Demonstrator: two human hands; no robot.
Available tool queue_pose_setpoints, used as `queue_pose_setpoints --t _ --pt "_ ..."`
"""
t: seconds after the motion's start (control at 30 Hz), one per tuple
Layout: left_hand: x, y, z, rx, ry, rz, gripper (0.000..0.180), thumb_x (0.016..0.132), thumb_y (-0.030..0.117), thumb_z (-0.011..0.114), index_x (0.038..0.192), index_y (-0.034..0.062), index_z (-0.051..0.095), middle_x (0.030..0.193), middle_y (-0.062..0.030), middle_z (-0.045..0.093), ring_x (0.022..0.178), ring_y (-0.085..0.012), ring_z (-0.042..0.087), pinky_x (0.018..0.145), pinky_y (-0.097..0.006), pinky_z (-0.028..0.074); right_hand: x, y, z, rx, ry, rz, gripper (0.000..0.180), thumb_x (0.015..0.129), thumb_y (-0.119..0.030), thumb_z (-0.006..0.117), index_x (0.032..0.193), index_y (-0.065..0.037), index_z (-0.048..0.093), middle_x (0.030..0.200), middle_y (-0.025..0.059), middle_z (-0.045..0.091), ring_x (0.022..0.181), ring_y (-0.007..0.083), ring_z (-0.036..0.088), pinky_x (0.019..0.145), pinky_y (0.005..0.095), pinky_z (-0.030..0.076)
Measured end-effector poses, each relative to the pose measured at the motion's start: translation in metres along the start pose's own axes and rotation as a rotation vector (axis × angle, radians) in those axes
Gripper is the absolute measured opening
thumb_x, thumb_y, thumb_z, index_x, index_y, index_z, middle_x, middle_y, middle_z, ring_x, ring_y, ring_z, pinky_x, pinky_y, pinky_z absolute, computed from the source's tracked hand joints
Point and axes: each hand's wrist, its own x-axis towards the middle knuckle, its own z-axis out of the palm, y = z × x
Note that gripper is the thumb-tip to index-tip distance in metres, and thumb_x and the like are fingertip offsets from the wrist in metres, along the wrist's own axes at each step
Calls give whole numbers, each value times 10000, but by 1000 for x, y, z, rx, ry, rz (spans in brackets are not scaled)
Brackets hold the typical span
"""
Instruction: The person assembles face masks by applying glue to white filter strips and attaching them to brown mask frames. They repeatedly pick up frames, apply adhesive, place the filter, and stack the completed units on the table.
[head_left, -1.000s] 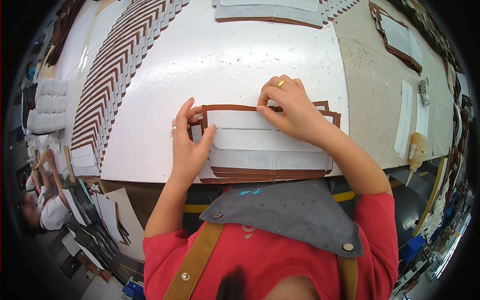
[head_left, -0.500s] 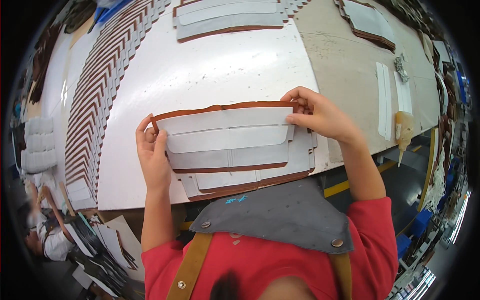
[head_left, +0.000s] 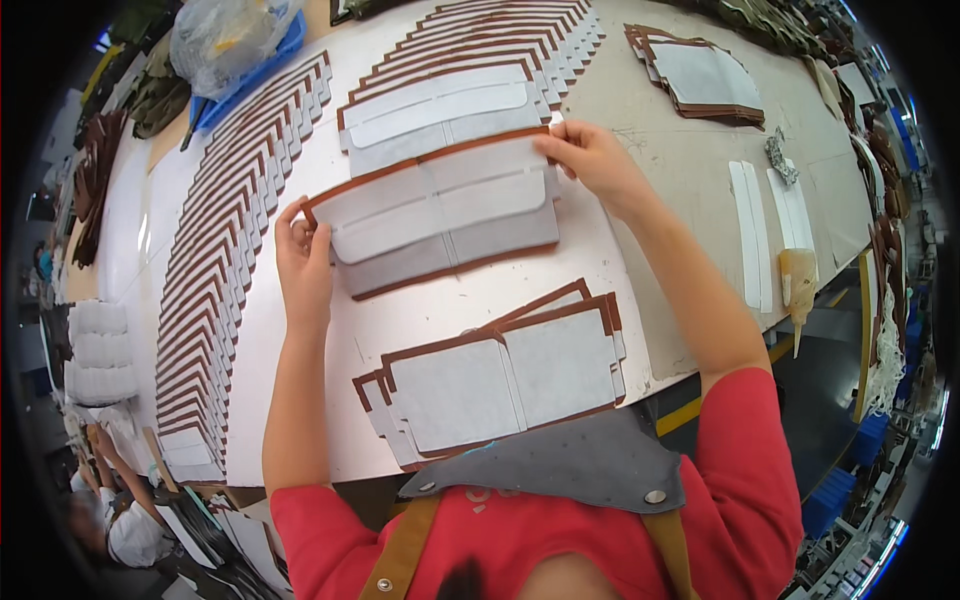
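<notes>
Both my left hand [head_left: 303,262] and right hand [head_left: 590,160] have fingers pinching the brown-edged grey panel [head_left: 440,215]; long laid-out row beyond, small stack [head_left: 500,375] below still waiting.

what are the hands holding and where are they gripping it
Both hold one grey panel with brown edging: left hand at its left end, right hand at its upper right corner.

glue bottle [head_left: 798,283] | white strips [head_left: 748,232] | fanned leather panels [head_left: 215,300] | plastic bag [head_left: 222,40]
</notes>
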Motion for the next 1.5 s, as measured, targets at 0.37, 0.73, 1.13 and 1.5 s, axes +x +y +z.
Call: queue_pose_setpoints --t 0.37,0.73,1.13,1.5 --pt "117 -24 35 458 88 129 422 855 100 529 1254 55 401 810 -69 571 687 -161 562 668 -313 456 117 15 5 -379 291 -197 261 784 -140 627 984 -16 517 723 71 588 678 176 566 647 308 461" --pt "117 -29 35 598 136 226 429 841 141 564 1239 70 421 766 -93 574 661 -224 580 646 -360 460 112 24 10 -525 289 -397 136 814 -110 574 924 -35 547 786 105 588 746 244 572 669 348 468" --pt "99 -15 64 758 -37 630 233 813 123 582 1045 107 589 1163 -69 545 1089 -301 479 873 -445 355 138 31 -21 -327 432 -358 197 818 -116 563 990 -20 578 868 118 621 788 217 599 714 314 472" --pt "81 -17 88 759 -119 630 228 825 140 574 1050 108 589 1174 -65 553 1115 -274 471 900 -426 342 154 24 -10 -406 438 -157 237 735 -109 560 963 -43 562 929 170 633 904 328 598 790 397 461"
